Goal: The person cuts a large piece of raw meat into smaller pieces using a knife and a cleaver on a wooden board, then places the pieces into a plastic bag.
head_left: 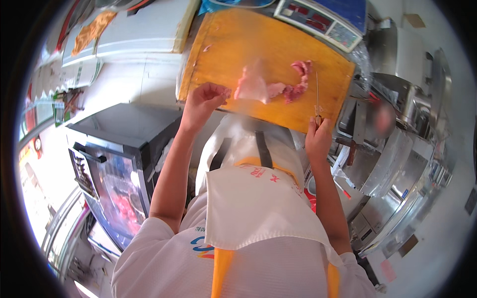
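A knife [318, 97] stands out from my right hand [319, 138], which is closed round its handle at the board's near right side. Its thin blade appears almost edge-on and points away from me. My left hand [204, 104] is at the near left part of the wooden cutting board [218, 44], fingers pinched on a small pale pink scrap of meat [227, 94]. Between the hands lies a flat piece of raw meat [252, 87], pale and partly blurred. From its right side a curved strip of redder meat [296, 88] runs toward the blade.
A digital scale [320, 25] sits beyond the board's far right corner, with blue plastic [213, 6] at the far edge. On the left stands a glass-fronted black cabinet [119, 164]. To the right, metal trays and another knife [352, 151] crowd a steel counter [382, 169].
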Motion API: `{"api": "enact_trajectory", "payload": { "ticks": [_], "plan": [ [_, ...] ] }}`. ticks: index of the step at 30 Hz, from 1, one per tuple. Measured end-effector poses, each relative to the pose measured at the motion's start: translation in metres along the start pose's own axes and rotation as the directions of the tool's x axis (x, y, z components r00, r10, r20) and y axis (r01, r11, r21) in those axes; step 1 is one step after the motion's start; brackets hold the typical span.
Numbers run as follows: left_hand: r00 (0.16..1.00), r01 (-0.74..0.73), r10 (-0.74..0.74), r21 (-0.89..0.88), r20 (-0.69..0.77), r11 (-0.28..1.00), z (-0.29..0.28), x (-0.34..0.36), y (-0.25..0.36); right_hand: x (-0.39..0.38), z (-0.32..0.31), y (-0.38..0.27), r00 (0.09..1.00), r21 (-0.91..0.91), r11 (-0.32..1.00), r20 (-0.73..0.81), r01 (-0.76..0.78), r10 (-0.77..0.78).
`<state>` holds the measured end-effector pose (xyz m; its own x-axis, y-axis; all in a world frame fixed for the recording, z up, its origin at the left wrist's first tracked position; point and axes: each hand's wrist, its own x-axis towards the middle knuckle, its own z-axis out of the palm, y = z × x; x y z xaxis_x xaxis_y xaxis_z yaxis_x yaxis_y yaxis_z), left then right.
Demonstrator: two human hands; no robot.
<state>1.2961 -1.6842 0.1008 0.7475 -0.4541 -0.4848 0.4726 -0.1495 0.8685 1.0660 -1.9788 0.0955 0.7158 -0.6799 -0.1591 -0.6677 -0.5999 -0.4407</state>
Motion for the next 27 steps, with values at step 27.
{"api": "enact_trajectory", "payload": {
  "ticks": [27],
  "plan": [
    [0.974, 0.080, -0.177, -0.511, -0.144, 0.856, 0.165, -0.136, -0.062, 0.085, 0.004, 0.077, 0.874, -0.104, 0.868, 0.083, 0.486, -0.479]
  ]
}}
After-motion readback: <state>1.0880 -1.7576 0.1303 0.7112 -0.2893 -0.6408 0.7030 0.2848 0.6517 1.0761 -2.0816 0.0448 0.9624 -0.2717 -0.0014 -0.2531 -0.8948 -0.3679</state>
